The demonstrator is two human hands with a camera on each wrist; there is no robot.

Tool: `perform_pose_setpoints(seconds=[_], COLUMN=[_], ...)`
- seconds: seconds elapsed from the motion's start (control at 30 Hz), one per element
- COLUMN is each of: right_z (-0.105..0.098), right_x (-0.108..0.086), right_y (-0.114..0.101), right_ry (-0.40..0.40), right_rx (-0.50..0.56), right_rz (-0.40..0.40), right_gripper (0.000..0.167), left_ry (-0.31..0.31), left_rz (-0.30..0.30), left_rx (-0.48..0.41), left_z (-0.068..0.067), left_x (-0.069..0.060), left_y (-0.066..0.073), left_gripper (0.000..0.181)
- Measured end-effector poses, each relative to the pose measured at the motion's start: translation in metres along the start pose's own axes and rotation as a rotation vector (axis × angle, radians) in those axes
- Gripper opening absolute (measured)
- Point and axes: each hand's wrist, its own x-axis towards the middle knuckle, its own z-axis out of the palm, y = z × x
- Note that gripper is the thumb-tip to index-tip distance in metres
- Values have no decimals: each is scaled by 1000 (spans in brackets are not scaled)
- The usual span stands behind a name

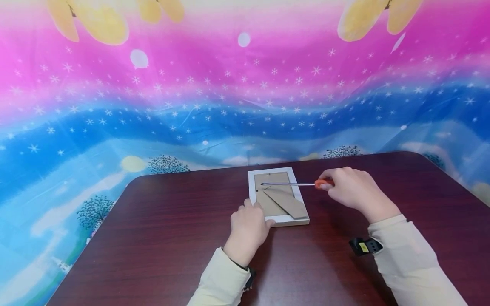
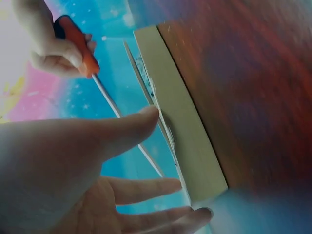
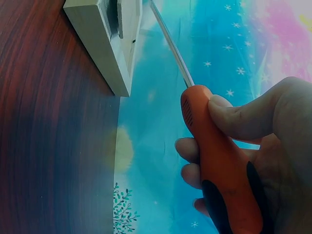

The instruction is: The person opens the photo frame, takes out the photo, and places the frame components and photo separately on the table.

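Observation:
A white picture frame lies back side up on the table, showing its brown backing board and angled stand. My left hand rests at its near left corner, thumb against the near edge and mostly straight fingers on the left side. My right hand grips the orange and black handle of a screwdriver. The metal shaft points left across the frame, its tip over the upper part of the backing board. Whether the tip touches the board I cannot tell.
The dark reddish-brown wooden table has rounded far corners. Behind it hangs a pink and blue cloth with snowflakes and trees. Dark straps, one with a small black device, sit at both wrists.

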Motion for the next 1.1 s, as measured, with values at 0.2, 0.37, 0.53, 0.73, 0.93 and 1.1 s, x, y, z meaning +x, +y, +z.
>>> perform_pose_setpoints(seconds=[0.2, 0.37, 0.53, 0.73, 0.93, 1.1], right_z=[0, 2, 4, 6, 8, 9], right_x=[0, 0, 0, 0, 1, 2], right_y=[-2, -4, -6, -7, -8, -8], right_ry=[-17, -15, -35, -40, -40, -37], right_rx=[1, 8, 15, 22, 23, 15], right_rz=[2, -16, -12, -18, -20, -16], right_gripper=[17, 16, 16, 16, 16, 16], left_ry=[-34, -55, -113, -159, -173, -154], left_rz=[49, 93, 93, 78, 96, 129], left_rx=[-100, -65, -82, -161, -175, -127], left_z=[2, 2, 4, 7, 9, 11], left_x=[9, 13, 14, 16, 19, 21], left_y=[-13, -23, -29, -33, -35, -38], left_gripper=[56, 63, 71, 78, 80, 79])
